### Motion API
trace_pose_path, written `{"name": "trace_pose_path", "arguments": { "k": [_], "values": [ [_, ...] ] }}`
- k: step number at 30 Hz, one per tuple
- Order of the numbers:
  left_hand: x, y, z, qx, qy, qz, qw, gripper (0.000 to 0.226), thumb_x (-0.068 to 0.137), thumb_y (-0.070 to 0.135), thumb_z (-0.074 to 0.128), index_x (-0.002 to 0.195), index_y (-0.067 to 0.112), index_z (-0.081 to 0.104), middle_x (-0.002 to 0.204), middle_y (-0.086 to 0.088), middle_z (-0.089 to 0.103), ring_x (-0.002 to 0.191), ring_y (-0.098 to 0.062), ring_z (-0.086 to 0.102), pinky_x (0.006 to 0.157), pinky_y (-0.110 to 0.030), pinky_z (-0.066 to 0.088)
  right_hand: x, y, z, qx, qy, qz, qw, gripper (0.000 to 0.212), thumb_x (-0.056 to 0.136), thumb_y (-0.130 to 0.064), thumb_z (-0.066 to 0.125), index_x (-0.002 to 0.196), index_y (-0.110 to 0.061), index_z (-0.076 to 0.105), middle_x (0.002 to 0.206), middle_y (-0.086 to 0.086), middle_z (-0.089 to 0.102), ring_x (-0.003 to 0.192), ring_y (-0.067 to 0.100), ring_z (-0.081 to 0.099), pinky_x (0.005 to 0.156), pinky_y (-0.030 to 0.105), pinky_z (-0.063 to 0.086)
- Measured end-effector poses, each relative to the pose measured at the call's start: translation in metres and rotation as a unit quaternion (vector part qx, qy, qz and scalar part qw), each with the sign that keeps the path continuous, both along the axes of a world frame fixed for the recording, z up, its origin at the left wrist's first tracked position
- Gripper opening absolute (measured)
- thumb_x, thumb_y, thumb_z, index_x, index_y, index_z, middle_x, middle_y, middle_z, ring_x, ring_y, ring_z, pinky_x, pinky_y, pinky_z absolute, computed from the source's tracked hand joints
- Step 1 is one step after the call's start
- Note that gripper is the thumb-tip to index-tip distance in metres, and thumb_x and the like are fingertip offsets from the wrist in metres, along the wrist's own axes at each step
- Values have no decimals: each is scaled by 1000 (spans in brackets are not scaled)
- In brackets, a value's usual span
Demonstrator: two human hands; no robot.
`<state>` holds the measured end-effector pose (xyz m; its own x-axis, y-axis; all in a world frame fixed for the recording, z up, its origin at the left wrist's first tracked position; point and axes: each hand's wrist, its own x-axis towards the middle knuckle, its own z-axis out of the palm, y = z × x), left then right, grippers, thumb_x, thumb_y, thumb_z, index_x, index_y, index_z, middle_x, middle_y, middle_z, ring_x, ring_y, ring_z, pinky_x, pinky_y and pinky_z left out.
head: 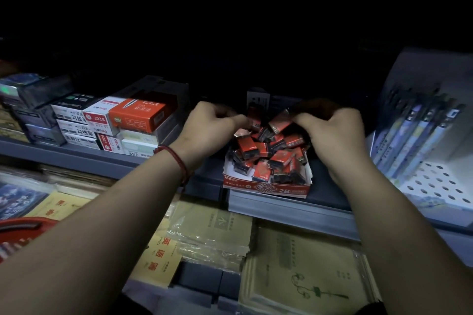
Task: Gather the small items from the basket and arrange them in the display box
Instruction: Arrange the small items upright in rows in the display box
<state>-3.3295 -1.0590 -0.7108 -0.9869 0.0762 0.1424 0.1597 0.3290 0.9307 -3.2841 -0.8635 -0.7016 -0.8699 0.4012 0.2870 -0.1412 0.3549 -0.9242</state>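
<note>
Hands worked over the display box [266, 188], a red-and-white carton marked 2B that sat at the front edge of the grey shelf [102, 158], about midway along it. The box was heaped with small red packets [266, 156] that lay jumbled at all angles, some flat and some on edge, and filled it from its front rim back into the dark rear of the shelf.

The left hand [212, 128] hovered above the box's rear left corner. Its grip was closed, thumb and forefinger pinching an upright packet [254, 116] just above the heap. A red cord bracelet [176, 158] circled that wrist.

The right hand [332, 133] hung over the rear right corner with its fingers curled. Its grip was clamped on the end of a tilted packet [280, 123], which slanted down toward the pile. The two held packets were near each other but apart.

Toward the shelf's left end stood stacked stationery boxes [122, 120], white and orange, piled two or three high. Toward its right end a white perforated holder [435, 181] carried a row of pens [414, 135] that leaned back.

Below the shelf's front edge lay wrapped exercise books [302, 271] in yellowish covers. The red basket [25, 225] showed only in part, at the lower left, well apart from the box; its contents could not be seen.
</note>
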Motion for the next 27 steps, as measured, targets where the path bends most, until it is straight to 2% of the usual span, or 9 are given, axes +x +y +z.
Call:
{"name": "trace_pose_path", "arguments": {
  "k": [3, 7, 13, 16, 17, 20, 22, 24, 27],
  "values": [
    [-6, 6, -2, -44, 17, 3, 999, 18, 78, 33, 82, 72, 17, 75, 67, 5, 74, 68, -4, 69, 65, -23, 53, -10, -3, -7, -8, -28, -25, 999, 26, 83, -18, 74, 90, 7, 71, 92, 31, 70, 84, 44, 68, 64, 49, 55],
    [-8, 4, -1, -108, 65, 21, 992, 11, 79, 30, 82, 78, 24, 73, 70, 9, 70, 64, 0, 63, 51, -10, 44, -15, -6, -10, 8, -48, -31, 998, 23, 85, -20, 74, 78, 1, 70, 77, 23, 70, 70, 32, 69, 61, 39, 52],
    [-9, -1, -6, -106, 87, 9, 990, 11, 83, 34, 80, 90, 27, 75, 81, 7, 74, 73, -3, 69, 57, -18, 52, -12, 0, -13, 51, -43, -16, 998, 28, 89, -26, 71, 93, 1, 73, 90, 25, 72, 81, 35, 69, 73, 47, 57],
    [-8, -5, -9, -100, 96, -4, 990, 11, 87, 33, 76, 95, 25, 76, 87, 4, 74, 79, -6, 70, 61, -15, 54, -8, 9, -15, 79, -43, -25, 996, 32, 92, -25, 65, 95, 6, 70, 90, 31, 69, 83, 44, 67, 69, 53, 56],
    [-7, -5, -10, -97, 97, -7, 990, 10, 88, 32, 75, 96, 25, 76, 88, 3, 74, 80, -6, 70, 60, -13, 53, -7, 15, -14, 90, -45, -40, 994, 28, 93, -21, 62, 93, 7, 70, 88, 31, 69, 81, 46, 66, 64, 51, 55],
    [-4, -6, -12, -94, 116, -11, 989, 6, 91, 28, 73, 96, 26, 75, 86, 3, 73, 77, -6, 70, 58, -9, 48, -1, 33, -14, 151, -66, -100, 981, 21, 92, -5, 54, 76, -2, 65, 69, 18, 62, 64, 36, 59, 51, 27, 38],
    [-1, -7, -14, -78, 125, -10, 989, 5, 92, 24, 72, 95, 26, 74, 81, 5, 72, 74, -2, 68, 59, -8, 47, 3, 37, -19, 241, -108, -90, 960, 16, 93, -5, 53, 87, 1, 67, 78, 17, 63, 71, 33, 60, 57, 26, 38],
    [1, -7, -16, -67, 130, -11, 989, 6, 93, 21, 71, 95, 26, 73, 79, 6, 70, 70, 2, 66, 59, -8, 47, 4, 35, -26, 308, -138, -60, 939, 25, 93, -6, 54, 113, -3, 69, 102, 18, 69, 91, 34, 64, 73, 28, 46],
    [2, -8, -20, -69, 136, -7, 988, 7, 93, 21, 71, 97, 27, 71, 80, 6, 69, 67, -1, 63, 59, -9, 47, 4, 36, -31, 304, -152, -10, 941, 36, 93, -8, 56, 128, -14, 64, 103, 12, 72, 91, 29, 68, 80, 33, 53]
  ]
}}
